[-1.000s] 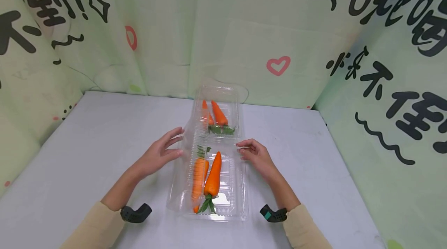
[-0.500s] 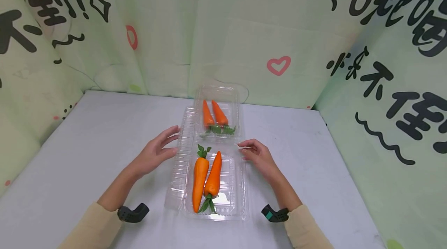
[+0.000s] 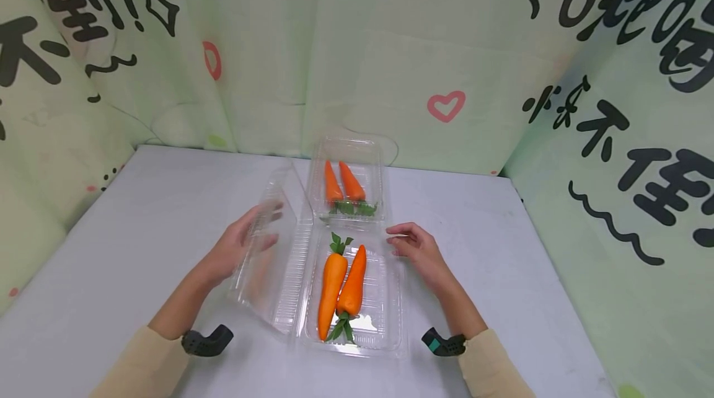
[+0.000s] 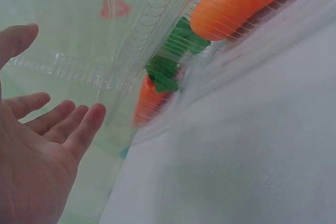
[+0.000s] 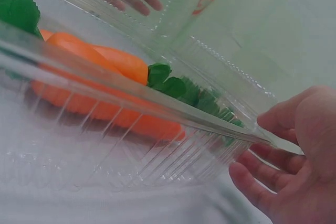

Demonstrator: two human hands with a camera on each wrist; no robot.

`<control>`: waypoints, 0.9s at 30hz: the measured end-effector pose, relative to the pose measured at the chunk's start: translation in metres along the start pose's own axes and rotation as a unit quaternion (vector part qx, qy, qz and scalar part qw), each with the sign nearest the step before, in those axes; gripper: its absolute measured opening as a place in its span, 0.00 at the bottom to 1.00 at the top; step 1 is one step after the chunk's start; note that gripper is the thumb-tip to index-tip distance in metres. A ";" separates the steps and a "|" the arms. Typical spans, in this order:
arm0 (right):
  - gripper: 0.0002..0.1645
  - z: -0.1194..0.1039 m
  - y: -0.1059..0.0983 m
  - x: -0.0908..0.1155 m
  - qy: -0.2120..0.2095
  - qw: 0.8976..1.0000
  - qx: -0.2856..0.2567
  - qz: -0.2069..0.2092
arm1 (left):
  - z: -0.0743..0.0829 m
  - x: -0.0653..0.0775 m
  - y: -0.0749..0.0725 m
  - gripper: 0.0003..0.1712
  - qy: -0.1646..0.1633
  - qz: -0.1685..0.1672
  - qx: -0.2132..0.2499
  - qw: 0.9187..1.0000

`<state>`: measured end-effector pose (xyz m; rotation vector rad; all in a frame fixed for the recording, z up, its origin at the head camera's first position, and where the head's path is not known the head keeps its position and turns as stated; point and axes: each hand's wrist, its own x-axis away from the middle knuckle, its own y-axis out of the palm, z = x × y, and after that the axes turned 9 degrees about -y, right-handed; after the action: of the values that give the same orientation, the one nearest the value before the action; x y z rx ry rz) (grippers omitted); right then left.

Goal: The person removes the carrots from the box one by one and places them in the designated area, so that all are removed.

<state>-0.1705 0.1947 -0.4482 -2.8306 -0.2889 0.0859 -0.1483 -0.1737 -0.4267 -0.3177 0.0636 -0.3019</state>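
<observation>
On the left, the left hand [image 3: 229,249] lies behind the clear lid [image 3: 279,286], its fingers spread and fairly straight, gripping nothing, with the palm turned toward the plastic. The lid stands tilted outward on its hinge, and the hand is probably there to steady or guide it (whether the fingertips touch it, I cannot tell). The forearm slants in from the near left.

Next comes the near box [image 3: 385,317], flat on the table [image 3: 480,249]. In it lie the left carrot [image 3: 333,283], leaves at the far end, and the right carrot [image 3: 352,289], turned the other way, likely so the two nest side by side. Just beyond stands the back box [image 3: 357,150] with the back carrots [image 3: 352,182], leaves nearest the person.

On the right, the right hand [image 3: 417,252] bends inward at the near box's far corner, thumb above and fingers curled around and under the rim, presumably to keep the light plastic from sliding.
</observation>
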 end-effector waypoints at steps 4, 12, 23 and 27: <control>0.18 0.000 -0.001 0.001 -0.008 1.000 -0.008 -0.006 | -0.003 0.002 -0.003 0.37 -0.007 0.001 0.009 1.000; 0.18 -0.001 -0.003 0.000 -0.016 1.000 -0.016 -0.014 | -0.005 0.008 -0.011 0.38 0.017 0.013 0.035 0.999; 0.17 0.001 -0.004 -0.003 -0.022 0.999 -0.019 -0.015 | -0.007 0.012 -0.016 0.38 0.063 0.015 0.074 0.995; 0.17 0.000 -0.004 -0.002 -0.022 1.000 -0.015 -0.013 | -0.012 0.013 -0.019 0.38 0.078 -0.001 0.097 0.992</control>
<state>-0.1734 0.1980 -0.4474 -2.8573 -0.3392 0.1393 -0.1427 -0.1977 -0.4320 -0.1001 0.1864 -0.3324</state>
